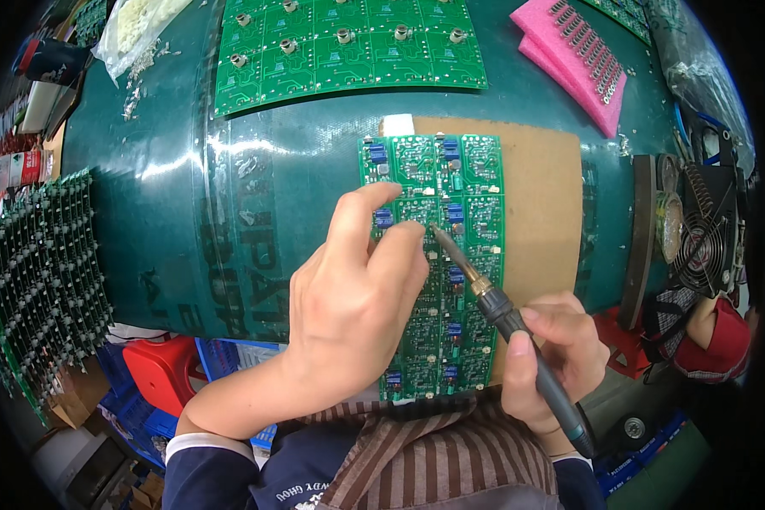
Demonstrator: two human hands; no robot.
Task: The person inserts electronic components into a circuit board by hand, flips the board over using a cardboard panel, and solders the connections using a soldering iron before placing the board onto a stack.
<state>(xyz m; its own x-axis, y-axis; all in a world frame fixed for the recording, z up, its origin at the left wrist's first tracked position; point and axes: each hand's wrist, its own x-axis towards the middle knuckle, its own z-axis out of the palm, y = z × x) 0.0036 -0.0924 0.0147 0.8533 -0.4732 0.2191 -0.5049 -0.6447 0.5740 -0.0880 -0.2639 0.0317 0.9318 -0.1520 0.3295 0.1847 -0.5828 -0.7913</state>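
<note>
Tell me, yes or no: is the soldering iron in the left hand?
No, the right hand holds the soldering iron, while the left hand rests on the circuit board.

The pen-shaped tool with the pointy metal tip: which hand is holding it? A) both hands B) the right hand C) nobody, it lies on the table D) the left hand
B: the right hand grips the soldering iron by its dark handle, its tip down on the green circuit board, while the left hand rests its fingers on the board.
</note>
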